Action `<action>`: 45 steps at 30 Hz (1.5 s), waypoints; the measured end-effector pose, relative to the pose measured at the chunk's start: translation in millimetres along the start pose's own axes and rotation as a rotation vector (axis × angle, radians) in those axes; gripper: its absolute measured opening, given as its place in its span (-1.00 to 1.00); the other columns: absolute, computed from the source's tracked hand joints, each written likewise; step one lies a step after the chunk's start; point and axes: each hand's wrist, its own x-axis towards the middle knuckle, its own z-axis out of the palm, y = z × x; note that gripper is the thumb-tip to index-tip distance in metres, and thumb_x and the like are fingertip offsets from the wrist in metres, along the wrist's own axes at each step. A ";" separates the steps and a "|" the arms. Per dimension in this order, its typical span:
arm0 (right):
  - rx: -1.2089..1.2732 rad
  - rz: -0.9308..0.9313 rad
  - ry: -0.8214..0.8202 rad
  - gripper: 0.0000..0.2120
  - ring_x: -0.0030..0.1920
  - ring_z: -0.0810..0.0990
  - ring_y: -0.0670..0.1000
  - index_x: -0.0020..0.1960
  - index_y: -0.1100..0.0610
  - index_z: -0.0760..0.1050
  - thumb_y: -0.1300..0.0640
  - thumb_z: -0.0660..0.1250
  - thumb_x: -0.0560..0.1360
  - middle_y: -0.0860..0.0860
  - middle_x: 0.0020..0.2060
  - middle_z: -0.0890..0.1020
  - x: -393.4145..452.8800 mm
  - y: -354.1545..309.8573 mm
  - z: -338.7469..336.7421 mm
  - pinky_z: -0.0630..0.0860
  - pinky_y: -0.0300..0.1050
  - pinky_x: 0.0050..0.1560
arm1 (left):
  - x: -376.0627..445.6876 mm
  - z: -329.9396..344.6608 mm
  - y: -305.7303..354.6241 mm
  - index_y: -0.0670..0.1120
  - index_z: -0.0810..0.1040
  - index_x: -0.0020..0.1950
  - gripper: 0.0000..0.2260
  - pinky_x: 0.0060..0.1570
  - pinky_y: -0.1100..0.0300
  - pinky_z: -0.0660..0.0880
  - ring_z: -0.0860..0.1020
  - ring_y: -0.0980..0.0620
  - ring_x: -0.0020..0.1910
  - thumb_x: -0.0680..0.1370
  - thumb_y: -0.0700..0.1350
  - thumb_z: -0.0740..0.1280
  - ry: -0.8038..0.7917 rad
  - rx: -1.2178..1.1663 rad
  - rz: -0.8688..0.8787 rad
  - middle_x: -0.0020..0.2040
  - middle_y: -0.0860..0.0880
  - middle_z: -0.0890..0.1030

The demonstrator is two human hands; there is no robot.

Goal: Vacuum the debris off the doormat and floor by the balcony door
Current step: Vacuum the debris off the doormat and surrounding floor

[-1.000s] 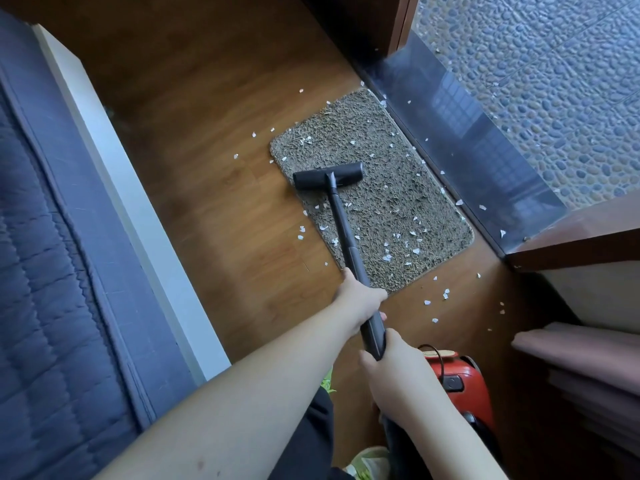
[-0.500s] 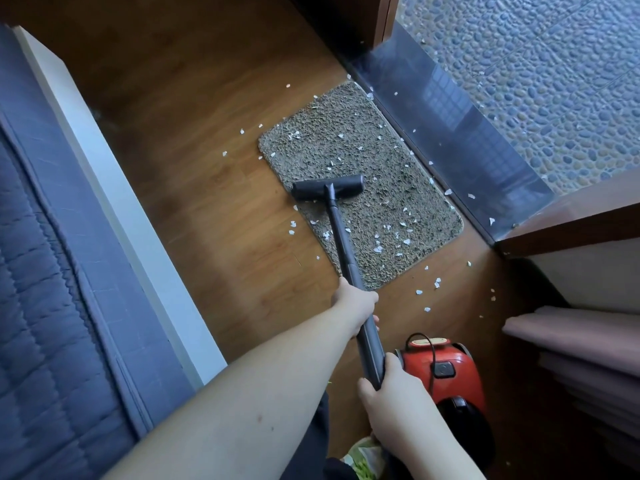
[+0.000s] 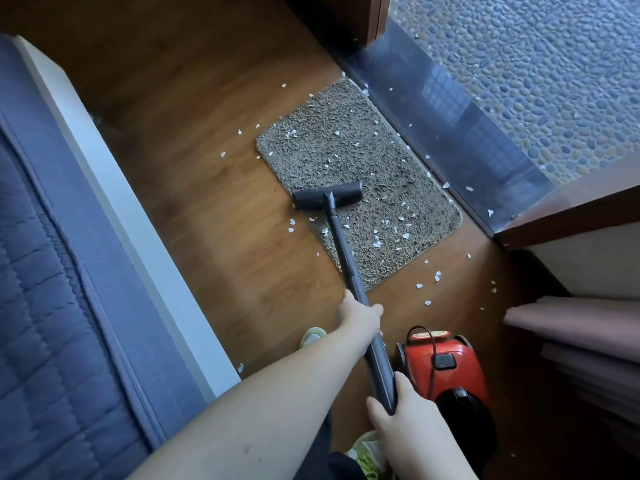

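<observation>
Here, two hands (image 3: 360, 315) grip one wand (image 3: 346, 252).

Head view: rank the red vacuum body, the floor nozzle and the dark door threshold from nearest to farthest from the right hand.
From the right hand, which grips the wand's lower end:
1. Red vacuum body, just beside the hand on its right, on the wood floor.
2. Floor nozzle, ahead at the wand's far end, on the doormat's left part.
3. Dark door threshold, beyond the mat's far right edge.

Left grip (image 3: 360, 315) ahead, right grip (image 3: 403, 415) behind, both clenched
</observation>
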 end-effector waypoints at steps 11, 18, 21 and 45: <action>-0.019 -0.011 -0.028 -0.73 -0.18 0.52 0.04 0.16 0.04 0.30 -0.09 0.18 0.56 0.01 -0.11 0.58 2.4 -13.3 9.4 0.37 -0.21 -0.29 | 2.1 -17.8 1.2 0.04 0.02 0.63 -0.28 -0.28 -0.04 0.67 0.56 -0.03 -0.44 0.55 -0.15 0.31 0.010 -0.020 0.023 0.33 -0.08 0.46; -0.021 -0.035 -0.039 -0.71 -0.16 0.48 0.07 0.20 0.03 0.29 -0.10 0.16 0.57 0.05 0.03 0.60 5.6 -41.1 28.1 0.38 -0.12 -0.19 | 18.4 -51.9 -1.0 -0.03 0.10 0.61 -0.32 -0.52 0.18 0.53 0.53 -0.01 -0.48 0.55 -0.17 0.32 0.034 -0.046 0.045 0.17 -0.21 0.56; -0.052 -0.043 -0.056 -0.67 -0.11 0.52 0.08 0.27 0.04 0.28 -0.09 0.16 0.58 0.05 0.08 0.59 5.3 -42.3 31.7 0.37 -0.13 -0.16 | 22.3 -58.3 -5.6 -0.02 0.09 0.61 -0.32 -0.53 0.19 0.52 0.52 -0.01 -0.47 0.55 -0.18 0.31 0.052 -0.051 0.042 0.13 -0.21 0.55; -0.095 -0.096 -0.100 -0.81 -0.20 0.51 0.05 0.05 0.00 0.29 -0.09 0.17 0.56 0.02 -0.12 0.57 -13.1 -20.7 39.7 0.43 -0.12 -0.18 | 6.7 -57.2 -37.7 0.07 0.10 0.60 -0.31 -0.46 0.11 0.58 0.53 -0.03 -0.47 0.52 -0.13 0.32 0.062 -0.119 -0.057 0.16 -0.18 0.56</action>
